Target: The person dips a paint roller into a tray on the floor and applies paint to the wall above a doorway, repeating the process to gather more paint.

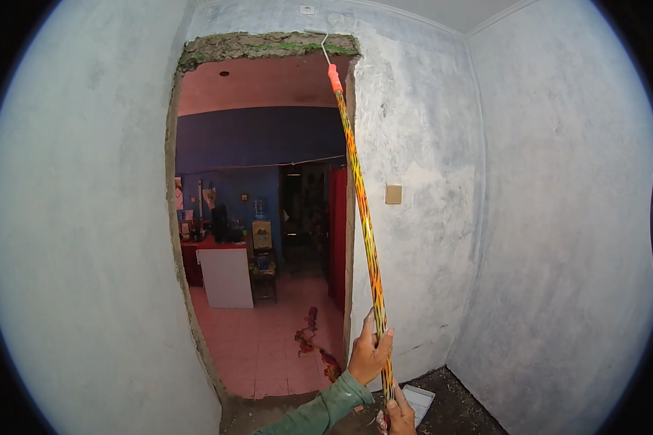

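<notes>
The pole (366, 226) is gripped by the left hand (370, 357) above and the right hand (402, 420) below, seemingly for reach and steadiness, its roller (316, 31) held at the wall (250, 17) above the doorway (261, 46).

My paint roller (363, 206) slants from bottom centre to top centre, before the doorway's (268, 46) right edge; right of it, a wall switch (393, 194).

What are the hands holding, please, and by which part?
The left hand, above, and the right hand both grip the patterned pole by its lower part.
</notes>
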`<state>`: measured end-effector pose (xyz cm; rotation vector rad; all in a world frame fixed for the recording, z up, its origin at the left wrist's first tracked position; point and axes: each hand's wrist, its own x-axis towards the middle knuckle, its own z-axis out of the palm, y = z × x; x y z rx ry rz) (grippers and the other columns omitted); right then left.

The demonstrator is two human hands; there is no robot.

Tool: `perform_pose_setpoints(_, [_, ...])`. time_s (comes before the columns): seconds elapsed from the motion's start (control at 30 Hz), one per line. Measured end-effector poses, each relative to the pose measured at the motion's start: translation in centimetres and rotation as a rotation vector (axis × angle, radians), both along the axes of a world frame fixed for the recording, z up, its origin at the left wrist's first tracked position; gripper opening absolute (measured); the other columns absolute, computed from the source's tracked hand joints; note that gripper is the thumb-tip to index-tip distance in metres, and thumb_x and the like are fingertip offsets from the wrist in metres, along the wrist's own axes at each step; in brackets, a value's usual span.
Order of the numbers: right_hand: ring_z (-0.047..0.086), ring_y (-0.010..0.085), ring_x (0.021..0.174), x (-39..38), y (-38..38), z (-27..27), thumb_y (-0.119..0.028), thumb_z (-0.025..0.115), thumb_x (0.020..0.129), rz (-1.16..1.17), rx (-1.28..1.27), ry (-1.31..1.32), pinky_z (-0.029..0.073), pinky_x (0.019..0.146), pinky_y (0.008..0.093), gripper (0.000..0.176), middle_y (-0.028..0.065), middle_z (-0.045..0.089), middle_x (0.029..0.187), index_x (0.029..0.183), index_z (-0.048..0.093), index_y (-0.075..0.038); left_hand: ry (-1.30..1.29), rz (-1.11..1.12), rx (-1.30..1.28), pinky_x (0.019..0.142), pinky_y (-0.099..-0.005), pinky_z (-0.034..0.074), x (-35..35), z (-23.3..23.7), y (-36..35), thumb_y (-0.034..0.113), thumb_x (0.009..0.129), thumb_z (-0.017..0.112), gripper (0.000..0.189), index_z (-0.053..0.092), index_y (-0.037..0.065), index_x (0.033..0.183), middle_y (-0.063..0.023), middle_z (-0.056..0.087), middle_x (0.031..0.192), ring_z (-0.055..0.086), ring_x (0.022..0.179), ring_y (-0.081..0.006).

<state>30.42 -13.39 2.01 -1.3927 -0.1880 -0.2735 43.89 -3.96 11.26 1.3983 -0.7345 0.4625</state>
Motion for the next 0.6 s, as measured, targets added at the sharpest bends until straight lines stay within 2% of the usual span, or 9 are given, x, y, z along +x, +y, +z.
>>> perform_pose_setpoints(0.13, [0.036,0.0055,0.045,0.8,0.1,2.0,-0.052,0.051,0.103,0.033,0.066,-0.051,0.032,0.04,0.0226,0.073,-0.0057,0.04,0.06,0.157,0.032,-0.007,-0.056,0.004,-0.025,0.05,-0.0288,0.046,1.0,2.4,-0.5,0.017,0.102,0.056,0.061,0.028,0.002,0.153,-0.0035,0.058,0.063,0.056,0.053,-0.0096])
perform_pose_setpoints(0.2, [0.037,0.0055,0.045,1.5,0.0,3.4,-0.051,0.052,0.103,0.04,0.1,-0.073,0.032,0.04,0.0229,0.071,-0.0058,0.04,0.06,0.157,0.033,-0.007,-0.095,-0.005,-0.046,0.051,-0.0237,0.045,1.5,4.5,-0.5,0.015,0.103,0.056,0.054,0.034,0.0,0.149,-0.0022,0.059,0.082,0.054,0.058,-0.0061])
perform_pose_setpoints(0.33, [0.036,0.0053,0.044,1.9,-1.0,4.3,-0.047,0.054,0.103,0.07,0.143,-0.096,0.031,0.039,0.0231,0.067,-0.0058,0.04,0.06,0.155,0.036,-0.009,-0.086,-0.051,-0.091,0.051,-0.0238,0.045,0.3,7.3,-1.1,0.014,0.103,0.057,0.055,0.033,-0.002,0.15,-0.0012,0.057,0.078,0.054,0.058,-0.0061])
perform_pose_setpoints(0.47, [0.036,0.0052,0.043,1.2,-1.8,2.8,-0.046,0.054,0.104,-0.016,0.132,-0.121,0.03,0.038,0.0228,0.066,-0.0052,0.041,0.059,0.156,0.036,-0.01,-0.101,-0.022,-0.071,0.051,-0.0234,0.045,-0.5,5.8,-2.4,0.013,0.102,0.056,0.057,0.031,-0.002,0.151,-0.0013,0.058,0.077,0.054,0.058,-0.0063])
perform_pose_setpoints(0.53, [0.035,0.005,0.042,-0.7,-2.3,3.0,-0.045,0.053,0.104,0.008,0.121,-0.06,0.029,0.037,0.0224,0.066,-0.0047,0.042,0.059,0.157,0.034,-0.01,-0.116,-0.039,-0.064,0.049,-0.0279,0.045,-0.6,4.6,-3.1,0.018,0.102,0.056,0.061,0.027,-0.002,0.152,-0.0049,0.059,0.067,0.057,0.054,-0.0092])
perform_pose_setpoints(0.6, [0.035,0.005,0.042,-1.1,-2.6,2.5,-0.045,0.053,0.104,0.001,0.122,-0.056,0.029,0.038,0.0222,0.066,-0.0046,0.042,0.059,0.157,0.034,-0.01,-0.109,-0.06,-0.063,0.049,-0.0284,0.045,-0.6,3.8,-3.6,0.018,0.102,0.056,0.061,0.027,-0.004,0.152,-0.005,0.059,0.067,0.057,0.054,-0.0098])
